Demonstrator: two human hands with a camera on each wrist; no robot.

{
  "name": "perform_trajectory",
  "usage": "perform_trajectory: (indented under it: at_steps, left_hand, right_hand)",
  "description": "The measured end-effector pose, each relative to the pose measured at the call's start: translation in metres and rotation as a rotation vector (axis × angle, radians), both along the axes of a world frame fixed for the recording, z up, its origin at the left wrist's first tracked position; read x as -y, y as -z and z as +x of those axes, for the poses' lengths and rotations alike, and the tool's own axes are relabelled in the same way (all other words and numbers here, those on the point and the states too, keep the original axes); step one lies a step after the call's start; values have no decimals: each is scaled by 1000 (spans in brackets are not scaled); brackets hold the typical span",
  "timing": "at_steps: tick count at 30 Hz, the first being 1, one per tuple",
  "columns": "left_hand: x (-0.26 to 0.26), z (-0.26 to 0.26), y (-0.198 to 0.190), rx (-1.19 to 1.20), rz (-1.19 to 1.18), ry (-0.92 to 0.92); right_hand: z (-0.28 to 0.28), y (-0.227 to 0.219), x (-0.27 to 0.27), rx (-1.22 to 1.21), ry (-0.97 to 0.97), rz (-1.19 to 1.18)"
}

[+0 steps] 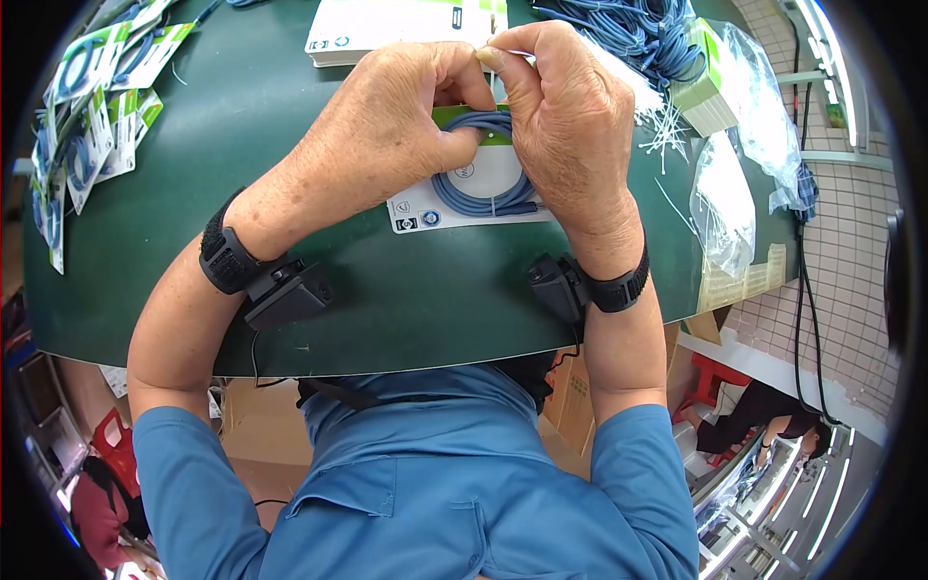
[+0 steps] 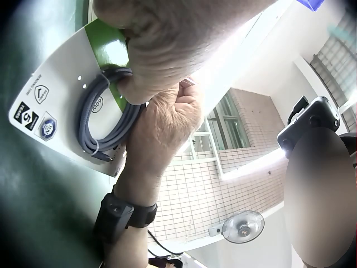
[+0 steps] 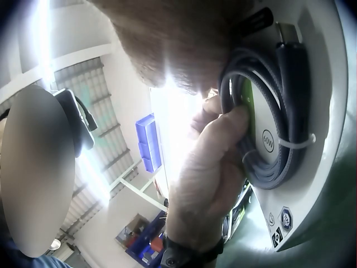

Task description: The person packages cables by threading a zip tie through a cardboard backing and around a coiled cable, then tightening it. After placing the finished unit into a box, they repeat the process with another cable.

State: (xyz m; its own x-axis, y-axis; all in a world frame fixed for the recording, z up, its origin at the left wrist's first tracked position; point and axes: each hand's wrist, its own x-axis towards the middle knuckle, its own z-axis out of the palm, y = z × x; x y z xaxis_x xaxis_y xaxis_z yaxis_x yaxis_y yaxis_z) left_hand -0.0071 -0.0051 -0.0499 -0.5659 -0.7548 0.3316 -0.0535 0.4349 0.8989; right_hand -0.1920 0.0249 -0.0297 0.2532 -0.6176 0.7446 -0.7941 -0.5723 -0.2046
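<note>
A coiled blue-grey cable (image 1: 483,205) with a metal plug end lies against a white and green printed card (image 1: 416,215), fastened by thin white ties. My left hand (image 1: 401,116) grips the card and cable, its thumb lying across the coil, as the right wrist view also shows. At the card's top edge, my right hand (image 1: 575,126) pinches a thin white cable tie (image 1: 494,85) between thumb and index finger. Both hands' fingertips meet there, hiding most of the tie.
Carded cables (image 1: 116,130) lie at the left. Stacked cards (image 1: 387,29) stand at the back, beside a heap of loose cables (image 1: 628,39). White ties (image 1: 665,130), a green-white card stack (image 1: 708,92) and a plastic bag (image 1: 725,208) lie at the right of the green table (image 1: 406,309).
</note>
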Motion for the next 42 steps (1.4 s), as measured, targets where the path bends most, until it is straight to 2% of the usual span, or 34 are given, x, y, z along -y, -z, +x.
perform_trajectory:
  at_steps: [7, 14, 18, 23, 27, 30, 34, 39, 42]
  left_hand:
    - [0, 1, -1, 22, 16, 3]
    - [3, 5, -4, 19, 50, 25]
    - [4, 5, -8, -17, 104, 19]
    - [6, 8, -12, 7, 84, 25]
    - [5, 7, -12, -58, 146, -10]
    - [7, 10, -18, -25, 110, 68]
    - [6, 8, -18, -59, 84, 63]
    - [6, 10, -17, -56, 96, 62]
    - [8, 13, -23, 39, 130, 82]
  right_hand:
    - [2, 2, -1, 22, 23, 22]
    - [-1, 1, -1, 180, -92, 95]
    - [-5, -10, -2, 94, -165, 25]
    - [-6, -22, -15, 101, -166, 64]
    - [-5, -30, -27, 169, -159, 190]
    - [-10, -40, -35, 350, -248, 611]
    - [-13, -42, -34, 392, -382, 685]
    - [-20, -48, -35, 368, -389, 758]
    - [-19, -46, -37, 316, -350, 726]
